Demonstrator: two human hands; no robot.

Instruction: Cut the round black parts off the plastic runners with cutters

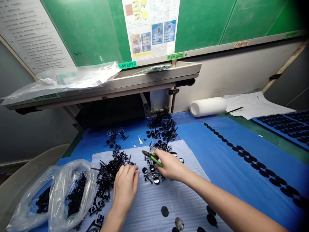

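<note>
My right hand (170, 164) is closed around green-handled cutting pliers (156, 160), whose dark jaws point left. Just below the pliers lie several glossy black round caps (156, 180) and small frame pieces on a pale foam sheet (145, 209). My left hand (126, 183) rests at the right edge of a heap of black plastic sprues (108, 174). Its fingers are bent and close together, and their tips are hidden, so what they hold cannot be made out. A second pile of black moulded parts (163, 127) lies beyond my right hand.
Clear plastic bags (54, 193) with black pieces stand at the left. Rows of black discs (251, 159) cross the blue mat on the right, near a blue tray (285, 129) of discs. A white roll (208, 106) lies at the back, and a shelf (154, 77) overhangs the table.
</note>
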